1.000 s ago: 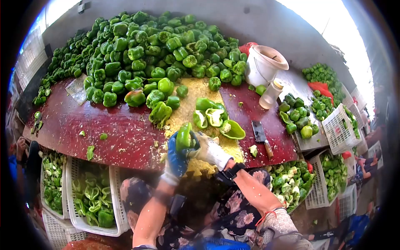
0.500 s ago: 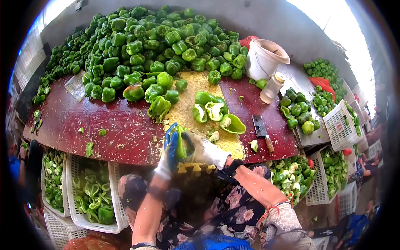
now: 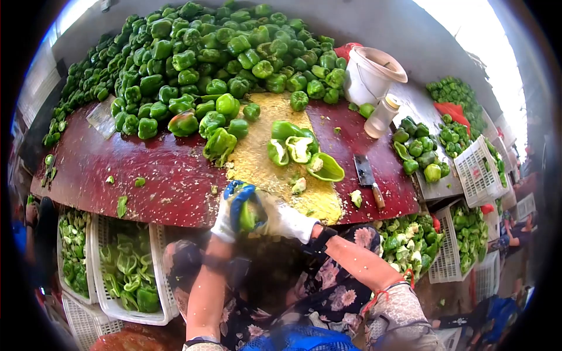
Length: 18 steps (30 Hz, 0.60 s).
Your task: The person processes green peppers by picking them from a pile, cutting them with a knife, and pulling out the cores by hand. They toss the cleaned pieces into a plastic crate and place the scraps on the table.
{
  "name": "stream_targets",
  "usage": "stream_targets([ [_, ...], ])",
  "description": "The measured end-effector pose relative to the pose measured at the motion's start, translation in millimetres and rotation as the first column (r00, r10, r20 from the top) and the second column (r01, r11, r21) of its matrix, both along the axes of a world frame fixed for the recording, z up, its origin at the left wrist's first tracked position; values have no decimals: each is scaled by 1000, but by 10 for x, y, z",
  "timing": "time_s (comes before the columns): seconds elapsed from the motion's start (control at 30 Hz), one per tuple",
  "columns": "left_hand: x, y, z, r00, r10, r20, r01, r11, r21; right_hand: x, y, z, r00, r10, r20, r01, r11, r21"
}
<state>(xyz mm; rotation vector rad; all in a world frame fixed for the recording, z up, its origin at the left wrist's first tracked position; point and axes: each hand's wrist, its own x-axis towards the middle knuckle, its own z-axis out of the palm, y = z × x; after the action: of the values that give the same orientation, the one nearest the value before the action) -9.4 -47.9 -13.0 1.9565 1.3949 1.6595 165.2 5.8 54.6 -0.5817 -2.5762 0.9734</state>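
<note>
Okay, head view: just the one camera, looking down on a red tabletop (image 3: 158,181).
Left hand (image 3: 230,213): blue-and-white glove, fingers curled round a green pepper (image 3: 250,216), so yeah, that one's got a grip.
Right hand (image 3: 285,217): white glove, right up against the same pepper; fingers are blurry, can't tell if they're gripping or only touching.
Green pepper: between the two hands, by the near edge of the yellow mat (image 3: 257,155).
Yellow mat: opened pepper pieces (image 3: 326,168) sit beyond the hands, with a pale pepper chunk (image 3: 298,186) nearer.
Cleaver (image 3: 363,170): lying just right of the mat, handle toward the near edge.
Pepper pile (image 3: 187,58): huge heap at the back, white bucket (image 3: 366,85) and bottle (image 3: 382,119) at its right.
Crate (image 3: 165,278): lower left, cut peppers inside.
</note>
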Motion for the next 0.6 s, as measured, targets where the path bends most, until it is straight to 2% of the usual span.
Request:
stream_targets([
  [0.03, 10, -5, 39, 998, 30, -60, -26, 998, 61, 53, -35, 9, 994, -55, 96, 50, 997, 55],
  [0.07, 19, -11, 76, 991, 67, -117, -52, 991, 125, 64, -49, -11, 993, -62, 96, 57, 997, 54],
  [0.1, -21, 21, -55, 998, 70, -10, -69, 997, 42, 62, -76, -65, 990, -101, 94, 94, 992, 81],
  [0.13, -19, 63, -162, 992, 81, 97, -77, 996, -44, 53, -123, -3, 988, -130, 85, 131, 991, -3],
  [0.2, -66, 105, -319, 987, 158, 26, -158, 987, 12, 35, -219, 126, 978, -198, 64, 206, 964, -169],
  [0.23, -65, 117, -295, 980, 199, -7, -199, 979, 40, -17, -188, -22, 950, -307, 58, 292, 938, 188],
  [0.27, -6, 128, -283, 891, 162, 425, -75, 974, -214, -58, -113, -155, 930, -366, 12, 342, 881, 327],
  [0.3, 65, 133, -225, 538, 250, 805, 43, 945, -323, -113, -64, -172, 903, -428, -42, 399, 797, 454],
  [0.33, 95, 138, -236, 542, 250, 802, 46, 944, -326, -89, -78, -95, 903, -429, -3, 397, 834, 384],
  [0.4, 117, 120, -239, 464, 248, 851, 61, 949, -309, -230, 35, -331, 777, -597, -203, 596, 591, 544],
  [0.43, 141, 109, -252, 405, 230, 885, 29, 964, -264, -184, 83, -130, 742, -618, -259, 644, 553, 528],
  [0.47, 127, 101, -252, 172, 133, 976, 121, 981, -154, -138, 173, -75, 703, -676, -222, 671, 525, 524],
  [0.5, 56, 100, -310, 45, 62, 997, 182, 981, -69, -70, 301, 14, 726, -688, 16, 549, 592, 590],
  [0.53, -11, 101, -370, -88, -4, 996, 236, 971, 25, -10, 389, 172, 692, -675, 254, 417, 661, 624],
  [0.57, -58, 125, -430, -142, -49, 989, 249, 965, 83, 43, 413, 308, 642, -586, 495, 443, 810, 384],
  [0.6, -17, 85, -228, -162, -12, 987, 319, 946, 64, 110, 366, 257, 765, -575, 289, 449, 798, 402],
])
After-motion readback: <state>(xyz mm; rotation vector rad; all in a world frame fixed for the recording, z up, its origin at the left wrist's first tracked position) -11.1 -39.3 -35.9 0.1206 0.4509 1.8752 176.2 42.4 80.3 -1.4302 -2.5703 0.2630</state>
